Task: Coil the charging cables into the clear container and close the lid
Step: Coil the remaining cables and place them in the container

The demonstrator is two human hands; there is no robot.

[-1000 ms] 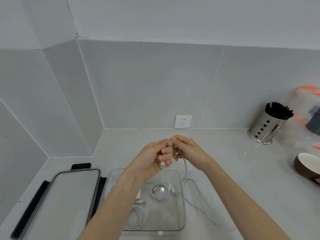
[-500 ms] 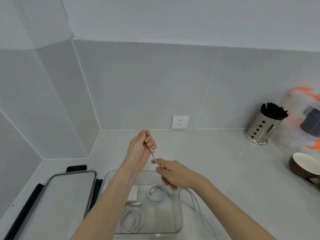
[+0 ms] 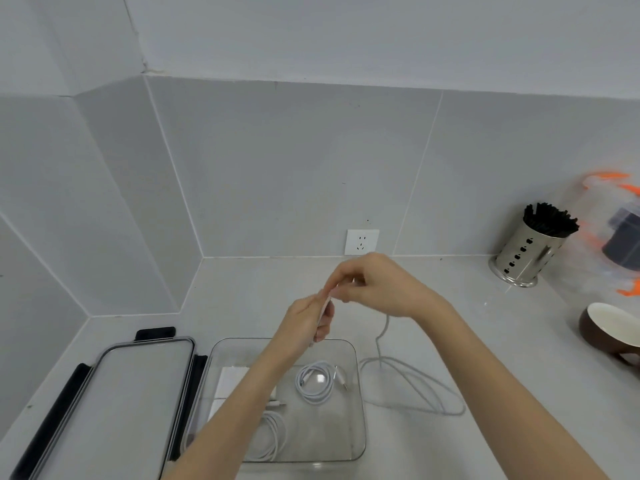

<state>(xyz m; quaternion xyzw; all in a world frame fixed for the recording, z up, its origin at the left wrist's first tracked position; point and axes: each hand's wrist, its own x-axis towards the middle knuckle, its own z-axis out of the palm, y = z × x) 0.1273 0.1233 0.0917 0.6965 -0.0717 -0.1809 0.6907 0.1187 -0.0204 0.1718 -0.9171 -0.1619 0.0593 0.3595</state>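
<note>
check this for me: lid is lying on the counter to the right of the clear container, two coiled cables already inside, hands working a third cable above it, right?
Not quite: the lid lies on the counter to the left of the clear container, not the right, as the head view shows. The rest holds: two coiled cables are inside, and the left hand and right hand work a third cable above it.

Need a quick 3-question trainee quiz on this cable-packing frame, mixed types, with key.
1. True or false: the lid is on the clear container.
2. How many coiled cables lie inside the container? A) none B) two C) four
3. Fill in: the loose cable held by the left hand and right hand trails onto the counter to the container's ____ side.

Key: 1 false, it lies beside it; 2 B; 3 right.
</note>
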